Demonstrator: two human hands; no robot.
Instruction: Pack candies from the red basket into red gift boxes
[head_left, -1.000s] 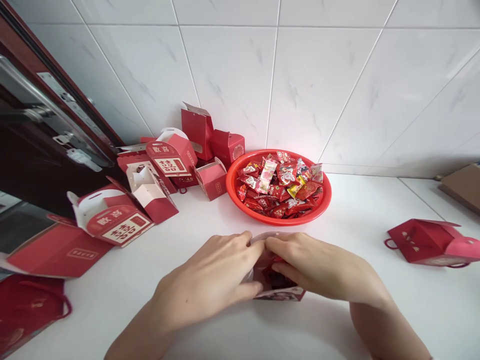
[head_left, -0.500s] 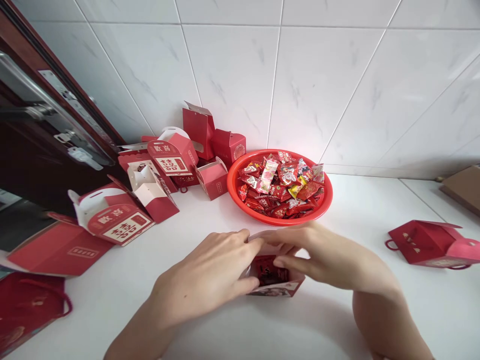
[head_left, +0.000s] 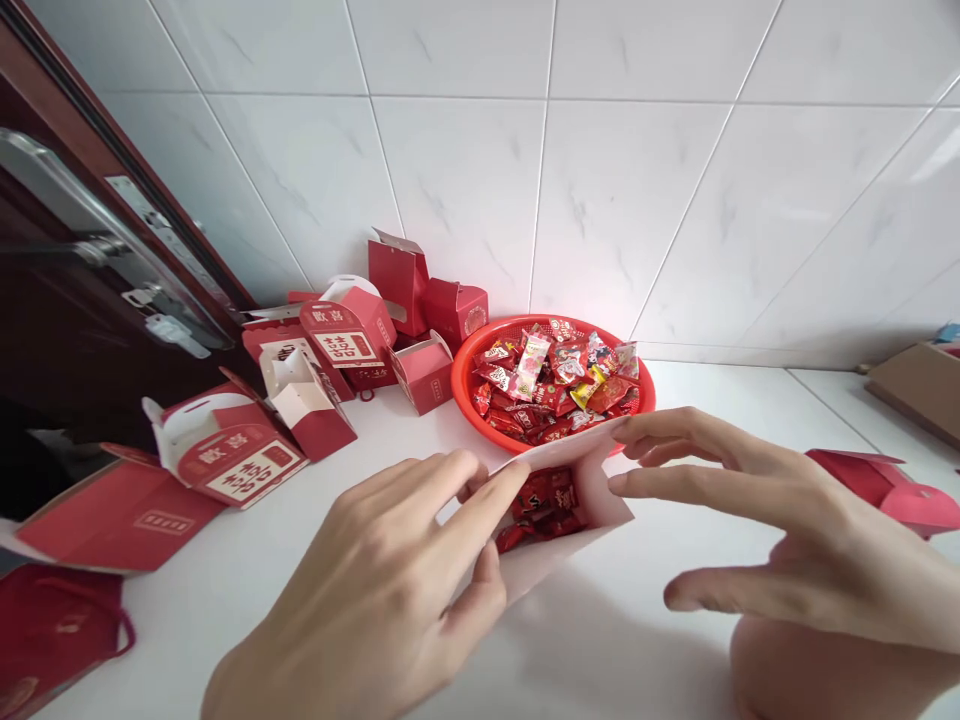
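A small candy box (head_left: 600, 488) stands open at the centre, its pale inner walls facing up. Red-wrapped candies (head_left: 551, 500) lie at its bottom. My left hand (head_left: 397, 570) grips the box's left side, with its fingers bent over the rim. At the right, my right hand (head_left: 780, 510) has its fingers spread and its thumb well apart. Two of its fingertips touch or nearly touch the box's right edge. Just behind the box sits a red plastic basket (head_left: 460, 385) heaped with wrapped candies (head_left: 559, 385).
Several red gift boxes (head_left: 349, 330) crowd the left and back by the tiled wall (head_left: 450, 200). Another red box (head_left: 862, 475) is partly behind my right hand. A brown cardboard box (head_left: 915, 385) rests at the far right. A dark door (head_left: 45, 330) borders the left.
The box's top is spread wider, and more of its pale inside shows. My right hand has drawn back to the right with its fingers opened. The camera view has shifted slightly.
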